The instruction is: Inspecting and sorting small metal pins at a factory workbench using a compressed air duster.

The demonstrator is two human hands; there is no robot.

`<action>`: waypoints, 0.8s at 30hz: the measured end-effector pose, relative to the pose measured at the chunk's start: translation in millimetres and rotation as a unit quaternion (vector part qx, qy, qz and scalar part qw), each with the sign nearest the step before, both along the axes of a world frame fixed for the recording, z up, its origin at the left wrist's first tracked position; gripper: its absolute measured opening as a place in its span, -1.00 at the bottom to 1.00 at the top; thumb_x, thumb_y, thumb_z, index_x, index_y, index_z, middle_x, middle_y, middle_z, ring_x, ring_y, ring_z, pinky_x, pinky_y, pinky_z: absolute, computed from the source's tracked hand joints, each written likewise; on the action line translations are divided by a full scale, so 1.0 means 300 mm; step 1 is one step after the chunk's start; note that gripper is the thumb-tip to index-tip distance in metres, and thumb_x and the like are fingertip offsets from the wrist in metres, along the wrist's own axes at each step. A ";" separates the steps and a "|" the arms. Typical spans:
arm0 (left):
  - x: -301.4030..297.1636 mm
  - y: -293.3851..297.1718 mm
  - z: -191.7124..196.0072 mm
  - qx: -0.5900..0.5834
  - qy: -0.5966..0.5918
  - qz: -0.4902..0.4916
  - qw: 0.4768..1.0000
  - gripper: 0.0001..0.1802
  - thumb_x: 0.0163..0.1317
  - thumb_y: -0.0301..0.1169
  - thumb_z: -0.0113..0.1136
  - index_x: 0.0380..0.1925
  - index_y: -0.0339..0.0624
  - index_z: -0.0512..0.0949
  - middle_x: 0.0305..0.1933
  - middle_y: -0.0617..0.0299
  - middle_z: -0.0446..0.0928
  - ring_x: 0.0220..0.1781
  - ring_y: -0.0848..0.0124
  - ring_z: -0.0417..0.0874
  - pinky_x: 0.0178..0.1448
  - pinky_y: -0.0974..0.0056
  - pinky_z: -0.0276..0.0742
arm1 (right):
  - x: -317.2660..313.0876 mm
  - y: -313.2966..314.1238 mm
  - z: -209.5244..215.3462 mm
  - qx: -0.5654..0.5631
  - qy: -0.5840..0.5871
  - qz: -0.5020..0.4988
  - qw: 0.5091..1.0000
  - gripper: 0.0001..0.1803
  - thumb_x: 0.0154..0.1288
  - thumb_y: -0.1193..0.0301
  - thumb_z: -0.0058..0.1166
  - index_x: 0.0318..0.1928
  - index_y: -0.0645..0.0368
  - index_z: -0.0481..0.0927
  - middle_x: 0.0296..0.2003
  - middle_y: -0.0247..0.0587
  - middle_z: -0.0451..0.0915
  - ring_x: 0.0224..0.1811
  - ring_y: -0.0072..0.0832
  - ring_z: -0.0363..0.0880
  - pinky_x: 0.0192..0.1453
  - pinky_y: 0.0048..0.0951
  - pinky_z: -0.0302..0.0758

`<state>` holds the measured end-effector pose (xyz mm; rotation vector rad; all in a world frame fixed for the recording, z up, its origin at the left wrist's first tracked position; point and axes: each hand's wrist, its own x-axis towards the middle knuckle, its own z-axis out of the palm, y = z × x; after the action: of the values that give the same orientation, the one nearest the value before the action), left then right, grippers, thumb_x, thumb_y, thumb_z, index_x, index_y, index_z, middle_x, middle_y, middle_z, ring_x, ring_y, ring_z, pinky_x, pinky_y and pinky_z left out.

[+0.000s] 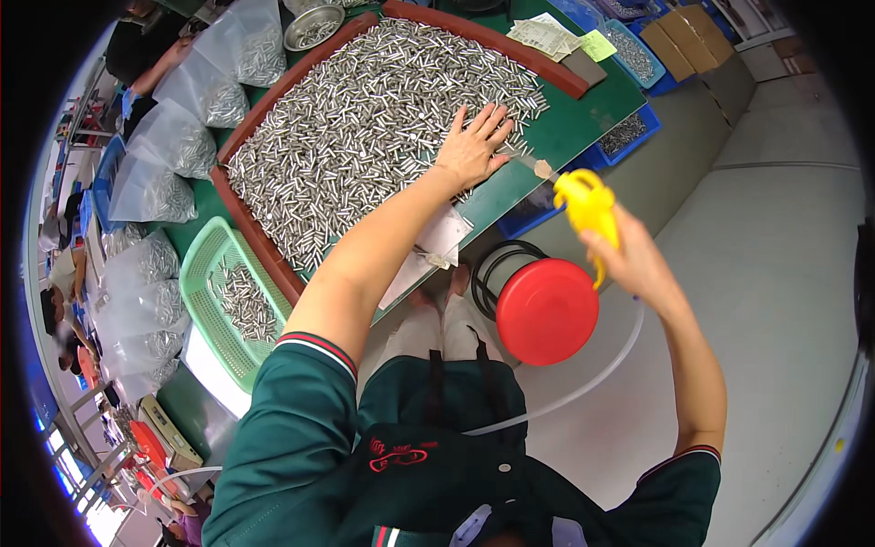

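My left hand (473, 149) lies with its fingers spread on the right edge of a broad layer of small silvery metal pins (355, 128). The pins cover much of a green tabletop (583, 114). In my right hand (631, 257) is a yellow air blow gun (588, 210), held off the table's right edge. Its nozzle points up and left, toward the pins by my left hand. A pale hose (583, 387) loops from below my right hand toward my waist; part of it is out of sight.
Brown-red rails (253, 214) border the pins. A green basket (205, 283) with loose pins and several filled plastic bags (187, 146) stand to the left. At the right are blue bins (652, 118) and a cardboard box (688, 41). A red stool (548, 312) stands below the edge.
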<state>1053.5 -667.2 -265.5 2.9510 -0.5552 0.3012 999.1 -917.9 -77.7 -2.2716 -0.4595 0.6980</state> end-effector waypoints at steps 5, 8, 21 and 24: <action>-0.013 0.070 0.014 -0.003 0.010 0.036 0.999 -0.29 0.22 0.14 -0.14 0.31 0.06 0.15 0.43 0.26 0.01 0.45 0.19 -0.02 0.41 -0.19 -0.21 | -0.004 0.045 0.006 0.010 0.007 0.040 0.999 -0.63 0.23 0.33 0.04 -0.04 0.29 0.37 -0.48 -0.12 0.56 -0.49 -0.38 0.58 -0.39 -0.37 0.48; -0.019 0.158 0.019 0.008 -0.022 0.086 0.996 -0.32 0.22 0.12 -0.15 0.30 0.15 0.16 0.42 0.23 0.04 0.46 0.20 -0.03 0.41 -0.17 -0.19 | 0.076 0.065 0.015 -0.002 -0.003 -0.020 1.000 -0.64 0.23 0.33 0.04 -0.04 0.27 0.38 -0.53 -0.17 0.54 -0.53 -0.36 0.56 -0.39 -0.36 0.47; -0.028 0.292 0.113 0.037 0.039 0.244 0.968 -0.32 -0.10 0.16 0.14 0.07 0.23 0.40 0.34 0.12 0.09 0.38 -0.09 -0.05 0.14 -0.42 0.06 | 0.206 0.264 0.054 -0.074 0.004 0.084 0.994 -0.59 0.21 0.29 0.06 -0.07 0.35 0.37 -0.37 0.13 0.56 -0.27 -0.02 0.57 -0.19 -0.16 0.47; -0.006 0.296 0.141 0.048 0.092 0.277 0.955 -0.31 -0.17 0.12 0.22 0.05 0.24 0.41 0.32 0.10 0.10 0.32 -0.10 0.02 0.08 -0.38 0.17 | 0.223 0.289 0.029 -0.049 -0.048 0.156 0.985 -0.63 0.21 0.30 0.07 -0.14 0.36 0.38 -0.44 0.06 0.57 -0.37 -0.11 0.59 -0.28 -0.22 0.48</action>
<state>1051.9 -578.4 -223.1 3.1235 0.3009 0.0433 1066.0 -831.4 -69.1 -2.3579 -0.8574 0.7819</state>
